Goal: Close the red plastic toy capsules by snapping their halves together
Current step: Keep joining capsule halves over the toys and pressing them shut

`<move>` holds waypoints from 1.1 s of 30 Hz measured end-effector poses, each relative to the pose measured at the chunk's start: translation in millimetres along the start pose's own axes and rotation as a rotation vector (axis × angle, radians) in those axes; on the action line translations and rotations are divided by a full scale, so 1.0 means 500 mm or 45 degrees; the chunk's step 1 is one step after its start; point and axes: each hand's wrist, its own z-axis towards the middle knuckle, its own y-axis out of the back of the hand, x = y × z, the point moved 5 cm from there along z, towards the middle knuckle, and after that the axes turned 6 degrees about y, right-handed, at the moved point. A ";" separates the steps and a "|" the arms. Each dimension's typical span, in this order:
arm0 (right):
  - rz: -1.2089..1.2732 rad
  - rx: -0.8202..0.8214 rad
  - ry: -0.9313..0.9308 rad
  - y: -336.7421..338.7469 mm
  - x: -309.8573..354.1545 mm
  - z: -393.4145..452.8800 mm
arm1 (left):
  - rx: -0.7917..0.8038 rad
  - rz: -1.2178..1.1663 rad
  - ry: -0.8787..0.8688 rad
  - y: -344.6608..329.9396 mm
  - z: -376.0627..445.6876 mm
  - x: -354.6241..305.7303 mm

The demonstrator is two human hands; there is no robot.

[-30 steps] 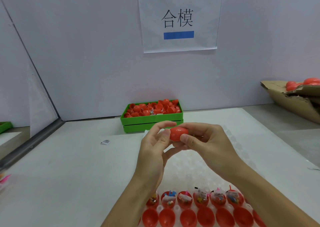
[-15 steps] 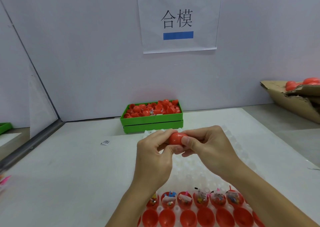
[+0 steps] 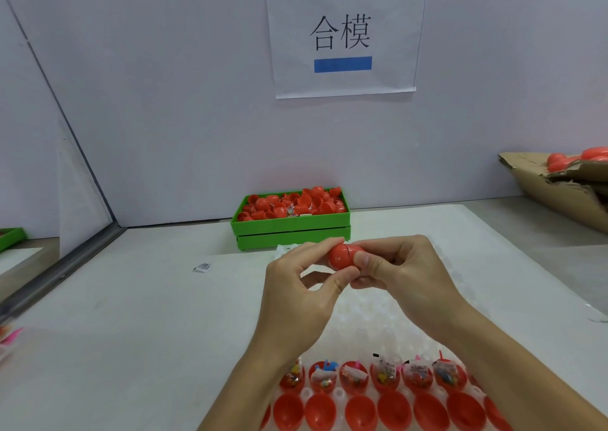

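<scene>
A glossy red egg-shaped capsule (image 3: 342, 257), a thin dark seam showing between its two halves, is pinched at either end by the curled fingers of the left hand (image 3: 297, 294) and the right hand (image 3: 399, 277), held above a bumpy translucent tray (image 3: 365, 312). Below the capsule, open red halves (image 3: 353, 376) stuffed with crinkled toy packets sit in the tray's near rows. Beyond the capsule, a green plastic bin (image 3: 291, 233) heaped with smooth red shells stands on the matte white worktop (image 3: 131, 315)
</scene>
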 end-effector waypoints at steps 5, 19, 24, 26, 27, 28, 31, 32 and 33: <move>-0.054 0.039 -0.076 0.002 -0.008 -0.001 | 0.047 -0.062 0.103 -0.006 0.005 0.012; 0.260 0.003 -0.285 -0.005 -0.023 0.002 | 0.002 -0.394 0.317 -0.005 0.012 0.036; 0.303 -0.021 -0.325 -0.004 -0.028 0.003 | -0.010 -0.392 0.304 -0.004 0.012 0.038; 0.284 -0.023 -0.321 -0.003 -0.028 0.003 | -0.012 -0.375 0.290 -0.002 0.012 0.036; 0.265 -0.027 -0.312 -0.002 -0.027 0.003 | -0.010 -0.355 0.278 -0.001 0.012 0.035; 0.226 -0.032 -0.288 0.000 -0.026 0.003 | -0.006 -0.320 0.254 -0.001 0.011 0.032; 0.020 -0.057 -0.193 0.002 -0.023 0.003 | 0.009 -0.148 0.139 -0.003 0.007 0.017; -0.025 -0.059 -0.174 0.002 -0.023 0.003 | 0.010 -0.096 0.104 -0.006 0.005 0.013; -0.048 -0.056 -0.162 0.001 -0.024 0.002 | 0.004 -0.046 0.078 -0.008 0.003 0.009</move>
